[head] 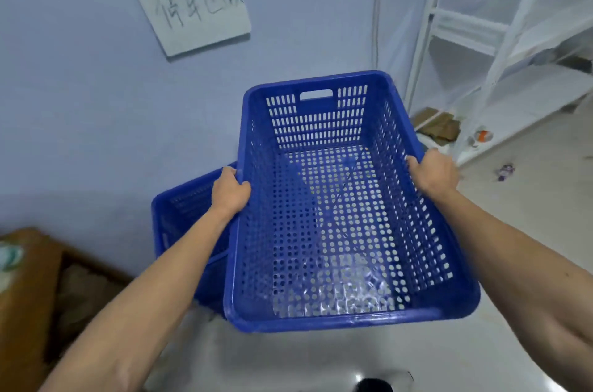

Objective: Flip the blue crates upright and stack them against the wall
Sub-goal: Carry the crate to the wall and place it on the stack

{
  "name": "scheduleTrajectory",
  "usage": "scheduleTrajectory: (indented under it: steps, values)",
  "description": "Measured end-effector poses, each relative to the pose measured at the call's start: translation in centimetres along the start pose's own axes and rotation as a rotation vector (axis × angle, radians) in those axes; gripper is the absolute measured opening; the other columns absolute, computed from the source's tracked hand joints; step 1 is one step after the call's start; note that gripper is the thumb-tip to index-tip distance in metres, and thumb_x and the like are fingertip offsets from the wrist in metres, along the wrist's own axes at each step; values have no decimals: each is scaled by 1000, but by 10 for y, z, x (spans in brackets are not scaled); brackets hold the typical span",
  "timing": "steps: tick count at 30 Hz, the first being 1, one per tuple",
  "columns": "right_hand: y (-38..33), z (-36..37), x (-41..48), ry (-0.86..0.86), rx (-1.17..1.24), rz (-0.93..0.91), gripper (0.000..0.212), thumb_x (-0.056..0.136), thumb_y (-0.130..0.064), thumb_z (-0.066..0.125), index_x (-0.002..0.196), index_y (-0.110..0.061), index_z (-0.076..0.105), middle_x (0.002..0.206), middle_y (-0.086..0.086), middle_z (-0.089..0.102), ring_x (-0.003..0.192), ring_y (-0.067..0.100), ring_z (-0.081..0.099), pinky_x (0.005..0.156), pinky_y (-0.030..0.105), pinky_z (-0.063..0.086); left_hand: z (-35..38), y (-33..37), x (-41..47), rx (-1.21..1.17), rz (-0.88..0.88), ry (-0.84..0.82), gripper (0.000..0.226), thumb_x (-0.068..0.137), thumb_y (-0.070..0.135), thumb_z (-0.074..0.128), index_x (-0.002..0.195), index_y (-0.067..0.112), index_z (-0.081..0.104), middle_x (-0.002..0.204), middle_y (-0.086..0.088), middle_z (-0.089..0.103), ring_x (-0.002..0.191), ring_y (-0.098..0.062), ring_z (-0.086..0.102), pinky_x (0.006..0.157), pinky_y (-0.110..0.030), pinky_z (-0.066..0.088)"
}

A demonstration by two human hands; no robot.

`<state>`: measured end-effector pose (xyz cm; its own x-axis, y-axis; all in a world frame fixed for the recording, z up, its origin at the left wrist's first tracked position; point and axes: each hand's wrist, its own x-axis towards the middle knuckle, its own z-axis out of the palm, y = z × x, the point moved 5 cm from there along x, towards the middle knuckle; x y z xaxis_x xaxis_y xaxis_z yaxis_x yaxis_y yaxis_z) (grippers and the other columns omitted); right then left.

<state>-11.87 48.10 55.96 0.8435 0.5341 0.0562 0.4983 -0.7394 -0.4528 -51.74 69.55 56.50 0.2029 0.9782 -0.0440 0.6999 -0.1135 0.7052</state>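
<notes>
I hold a blue perforated crate (337,318) upright in the air, its open top facing me. My left hand (229,191) grips its left rim and my right hand (433,172) grips its right rim. Below and to the left, a second blue crate (179,208) stands upright on the floor close to the pale wall (96,103), largely hidden by my left forearm and the held crate.
A paper sign with handwriting (192,6) hangs on the wall. A white metal shelf rack (500,48) stands at the right with cardboard pieces (438,125) beneath it. A brown cardboard box (29,295) sits at the lower left. Small litter (506,172) lies on the light floor.
</notes>
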Motion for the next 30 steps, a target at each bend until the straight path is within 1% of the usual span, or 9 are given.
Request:
scheduleTrajectory:
  steps: [4,7,10,12,17,21,23,26,30]
  values:
    - [-79,8,-16,9,-44,-159,42,94,-43,56,91,-2,60,84,18,65,75,34,61,63,36,45,-62,-48,-19,-119,-95,66,12,82,17,57,93,19,51,90,2,61,79,-15,60,59,-30,47]
    - [-134,15,-28,-1,-60,-251,41,93,-45,56,85,-5,59,74,13,63,68,30,61,63,38,49,-97,-80,-34,-227,-175,103,16,80,14,60,95,11,57,91,-3,68,80,-19,66,67,-37,57]
    - [-182,29,-34,-32,-99,-351,39,95,-44,53,85,-7,53,71,10,59,67,30,59,61,38,49,-125,-107,-45,-253,-218,167,13,83,16,61,79,15,49,79,0,63,69,-18,60,55,-30,47]
    - [-211,39,-34,-50,-113,-417,35,96,-42,53,88,-8,50,67,5,51,67,29,56,60,37,45,-138,-124,-51,-234,-261,205,17,89,25,59,80,15,49,76,2,59,66,-16,57,51,-29,40]
    - [-280,73,-22,-124,-157,-586,30,96,-40,54,87,-11,48,73,5,53,69,27,56,60,35,42,-149,-154,-59,-282,-381,260,35,103,34,42,73,15,38,71,-2,45,62,-21,46,54,-31,33]
    - [-329,105,2,-182,-189,-721,30,96,-40,53,91,-11,49,82,8,59,71,28,55,62,35,40,-142,-161,-61,-401,-500,286,33,104,35,38,81,12,42,67,-7,47,48,-20,43,37,-27,32]
    - [-352,121,17,-201,-223,-791,31,96,-41,52,92,-10,50,84,9,60,71,29,54,62,35,40,-137,-159,-59,-439,-552,307,37,105,35,38,78,11,45,69,-10,51,50,-23,48,42,-31,39]
    - [-386,144,40,-236,-264,-905,33,97,-42,50,95,-9,50,90,12,63,71,28,53,62,35,40,-129,-156,-59,-453,-690,350,34,103,34,42,100,4,57,97,-15,63,85,-33,65,77,-49,57]
    - [-427,171,61,-244,-300,-1066,41,97,-41,47,107,-3,56,96,17,64,74,30,51,63,36,40,-106,-148,-70,-548,-808,367,34,103,35,46,111,4,59,103,-15,66,88,-34,69,77,-52,60]
